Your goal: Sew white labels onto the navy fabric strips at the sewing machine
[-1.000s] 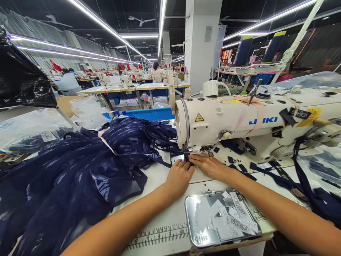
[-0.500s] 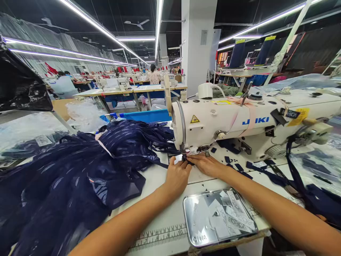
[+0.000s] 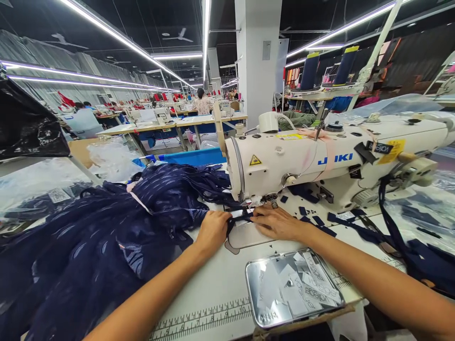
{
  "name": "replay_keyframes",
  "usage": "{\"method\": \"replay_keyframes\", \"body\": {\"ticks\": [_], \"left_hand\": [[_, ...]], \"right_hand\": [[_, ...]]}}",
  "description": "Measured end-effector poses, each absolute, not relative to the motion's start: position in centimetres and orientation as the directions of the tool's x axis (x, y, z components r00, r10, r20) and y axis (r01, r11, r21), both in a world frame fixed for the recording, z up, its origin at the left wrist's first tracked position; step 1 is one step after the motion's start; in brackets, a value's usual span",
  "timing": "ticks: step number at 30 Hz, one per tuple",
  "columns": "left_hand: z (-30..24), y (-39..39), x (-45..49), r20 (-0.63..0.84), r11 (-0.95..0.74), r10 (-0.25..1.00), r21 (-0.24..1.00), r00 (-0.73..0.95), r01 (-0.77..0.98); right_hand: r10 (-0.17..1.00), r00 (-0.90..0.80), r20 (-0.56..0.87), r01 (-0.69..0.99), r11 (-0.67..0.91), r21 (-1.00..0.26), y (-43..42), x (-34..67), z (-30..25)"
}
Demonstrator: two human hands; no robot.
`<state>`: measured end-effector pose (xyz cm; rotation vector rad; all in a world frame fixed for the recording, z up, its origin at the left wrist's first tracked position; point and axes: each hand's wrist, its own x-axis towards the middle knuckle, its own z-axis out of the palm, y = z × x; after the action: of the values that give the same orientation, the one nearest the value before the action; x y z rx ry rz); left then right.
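Observation:
A white JUKI sewing machine (image 3: pixel 320 163) stands on the white table (image 3: pixel 213 279). A large heap of dark navy fabric (image 3: pixel 106 227) lies to its left. My left hand (image 3: pixel 212 229) is closed on a navy strip of that fabric (image 3: pixel 237 218), just left of the needle area. My right hand (image 3: pixel 275 221) lies flat with fingers stretched out on the strip, right below the presser foot (image 3: pixel 250 206). Where the strip passes under the foot is hidden by my fingers.
A shiny metal tray (image 3: pixel 256 284) with several white labels sits at the table's front edge. Small navy cut pieces (image 3: pixel 313 219) lie under the machine arm. A navy strap (image 3: pixel 391 222) hangs at the right. Other sewing tables and a person (image 3: pixel 202 102) are behind.
My left hand has slid left, away from the needle, drawing the navy strip with it. My right hand stays by the presser foot. The view has tilted slightly.

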<state>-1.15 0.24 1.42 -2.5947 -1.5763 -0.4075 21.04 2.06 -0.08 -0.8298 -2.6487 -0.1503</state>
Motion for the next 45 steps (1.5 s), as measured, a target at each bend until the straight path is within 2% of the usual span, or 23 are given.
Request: {"method": "replay_keyframes", "body": {"ticks": [3,5,8,10,12,17,21,24,29,31,35,39,45], "left_hand": [[1.6,1.2,-1.5,0.271,-0.424,0.89,0.199,0.366,0.883],[1.5,1.3,-1.1,0.333,-0.483,0.852,0.204,0.403,0.852],[1.0,0.9,-0.2,0.428,-0.613,0.725,0.043,0.54,0.789],[0.7,0.8,0.4,0.43,-0.655,0.658,-0.078,0.618,0.751],[0.4,0.9,0.7,0.427,-0.665,0.625,-0.147,0.654,0.732],[-0.2,1.5,1.0,0.492,-0.683,0.541,-0.218,0.682,0.698],[-0.5,1.7,1.1,0.507,-0.7,0.505,-0.233,0.699,0.675],[-0.7,1.8,1.2,0.498,-0.706,0.504,-0.233,0.705,0.669],[-0.4,1.6,0.9,0.467,-0.733,0.523,-0.181,0.713,0.656],[-0.2,1.3,0.5,0.44,-0.77,0.516,-0.137,0.735,0.623],[0.3,0.3,-0.3,0.368,-0.789,0.536,-0.102,0.759,0.606],[0.5,-0.3,-0.4,0.297,-0.762,0.579,-0.135,0.759,0.633],[0.4,-0.4,-0.2,0.277,-0.74,0.593,-0.183,0.756,0.647]], "right_hand": [[0.531,-0.751,0.391,0.574,0.819,-0.01,1.2,20.5,-0.1],[0.538,-0.736,0.411,0.588,0.809,-0.005,1.0,20.2,-0.3],[0.535,-0.723,0.436,0.582,0.812,-0.032,1.2,20.0,-0.7],[0.537,-0.712,0.453,0.569,0.819,-0.076,1.5,20.2,-0.9],[0.547,-0.697,0.464,0.554,0.821,-0.135,1.8,20.4,-1.1],[0.553,-0.675,0.488,0.46,0.833,-0.308,2.6,20.9,-1.5],[0.529,-0.678,0.51,0.396,0.848,-0.353,3.0,21.3,-1.7],[0.493,-0.708,0.505,0.398,0.87,-0.291,2.8,21.4,-1.4],[0.409,-0.78,0.473,0.469,0.883,0.01,2.1,21.1,-0.8],[0.411,-0.79,0.455,0.493,0.867,0.073,1.8,21.0,-0.7],[0.419,-0.787,0.452,0.504,0.86,0.08,1.5,20.9,-0.5],[0.417,-0.787,0.454,0.494,0.868,0.059,1.5,21.0,-0.4],[0.424,-0.785,0.452,0.496,0.867,0.048,1.8,21.0,-0.4]]}}
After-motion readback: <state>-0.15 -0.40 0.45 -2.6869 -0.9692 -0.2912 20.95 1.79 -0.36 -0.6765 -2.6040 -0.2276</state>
